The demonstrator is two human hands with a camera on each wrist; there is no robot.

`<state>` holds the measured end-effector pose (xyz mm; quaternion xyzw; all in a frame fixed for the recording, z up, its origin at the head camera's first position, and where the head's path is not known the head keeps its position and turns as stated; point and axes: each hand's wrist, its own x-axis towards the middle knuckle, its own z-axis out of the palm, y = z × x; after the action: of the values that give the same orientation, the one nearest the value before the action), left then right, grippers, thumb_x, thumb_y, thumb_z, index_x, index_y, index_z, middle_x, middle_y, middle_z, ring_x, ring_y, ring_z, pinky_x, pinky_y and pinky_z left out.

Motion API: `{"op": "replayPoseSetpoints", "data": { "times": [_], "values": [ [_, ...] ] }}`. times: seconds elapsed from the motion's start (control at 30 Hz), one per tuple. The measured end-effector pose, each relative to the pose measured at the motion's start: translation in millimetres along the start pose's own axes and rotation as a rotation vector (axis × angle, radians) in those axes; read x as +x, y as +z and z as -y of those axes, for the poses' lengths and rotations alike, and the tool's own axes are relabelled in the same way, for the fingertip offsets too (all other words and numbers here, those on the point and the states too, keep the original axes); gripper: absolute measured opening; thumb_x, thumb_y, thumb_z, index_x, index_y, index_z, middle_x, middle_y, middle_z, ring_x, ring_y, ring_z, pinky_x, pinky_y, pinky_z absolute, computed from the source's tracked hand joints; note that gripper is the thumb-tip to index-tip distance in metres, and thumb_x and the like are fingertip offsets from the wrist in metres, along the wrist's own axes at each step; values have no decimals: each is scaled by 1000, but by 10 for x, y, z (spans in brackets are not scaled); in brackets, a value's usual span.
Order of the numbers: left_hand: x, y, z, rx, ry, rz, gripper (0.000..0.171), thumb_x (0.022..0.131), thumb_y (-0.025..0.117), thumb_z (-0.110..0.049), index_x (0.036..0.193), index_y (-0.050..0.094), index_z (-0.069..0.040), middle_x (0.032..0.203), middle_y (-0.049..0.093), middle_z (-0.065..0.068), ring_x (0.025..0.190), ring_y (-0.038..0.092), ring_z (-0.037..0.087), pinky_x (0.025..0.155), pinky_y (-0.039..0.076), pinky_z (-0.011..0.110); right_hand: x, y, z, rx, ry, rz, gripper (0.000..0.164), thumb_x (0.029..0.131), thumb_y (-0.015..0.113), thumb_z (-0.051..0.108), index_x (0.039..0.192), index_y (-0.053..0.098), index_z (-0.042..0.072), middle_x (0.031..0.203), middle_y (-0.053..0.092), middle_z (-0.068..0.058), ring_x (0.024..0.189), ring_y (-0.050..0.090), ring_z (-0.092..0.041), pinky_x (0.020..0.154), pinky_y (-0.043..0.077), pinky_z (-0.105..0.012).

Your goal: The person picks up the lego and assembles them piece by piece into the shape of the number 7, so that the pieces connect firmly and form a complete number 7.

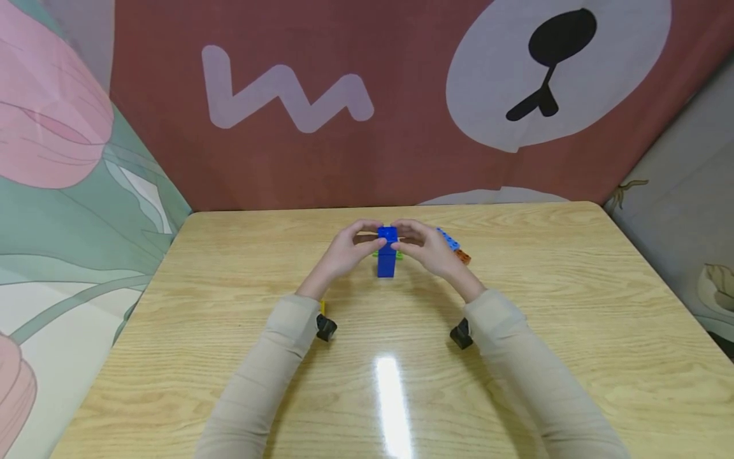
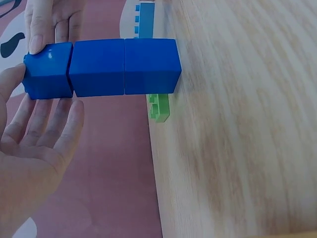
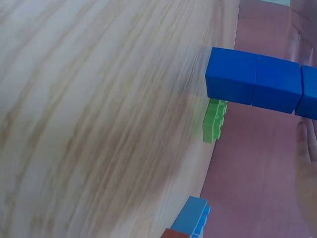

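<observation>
Your left hand (image 1: pixel 348 247) and right hand (image 1: pixel 429 248) pinch the top blue block (image 2: pixel 48 72) from opposite sides; directly below your grip, two lower blue blocks (image 2: pixel 101 68) stand upright on the table (image 1: pixel 218 280), the top one slightly askew over them, a green brick (image 3: pixel 212 121) behind their base

A column of three glossy deep-blue blocks (image 1: pixel 387 256) stood upright on the desk (image 1: pixel 218 280), the lower two joined flush, the topmost block (image 2: pixel 48 72) sitting slightly askew above a thin dark gap, its studs facing up.
</observation>
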<state>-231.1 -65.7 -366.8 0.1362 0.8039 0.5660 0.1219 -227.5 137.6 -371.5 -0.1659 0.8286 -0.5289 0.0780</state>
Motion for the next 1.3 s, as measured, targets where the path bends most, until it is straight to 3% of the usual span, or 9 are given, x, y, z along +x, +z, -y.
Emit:
{"op": "replayPoseSetpoints", "data": {
  "times": [0.33,1.0,1.3],
  "values": [
    [1,-25,0,20,9,14,44,93,62,-30,133,52,-15,136,53,5,127,54,27,101,50,41,26,-36,-7,-46,-9,2,47,92,64,24,135,51,9,133,57,-15,124,55,-31,101,48,-47],
    [18,-7,43,28,44,10,43,94,62,-29,133,52,-14,135,54,7,126,54,28,99,51,42,46,-28,-35,-29,2,-7,47,91,66,22,134,51,8,132,58,-16,124,56,-31,100,50,-46],
    [23,19,109,14,95,-13,46,89,68,-15,132,51,-9,130,55,14,121,57,32,95,54,38,46,16,-46,23,15,14,50,94,62,20,139,46,5,138,53,-17,128,52,-33,102,48,-48]
  ]
}}
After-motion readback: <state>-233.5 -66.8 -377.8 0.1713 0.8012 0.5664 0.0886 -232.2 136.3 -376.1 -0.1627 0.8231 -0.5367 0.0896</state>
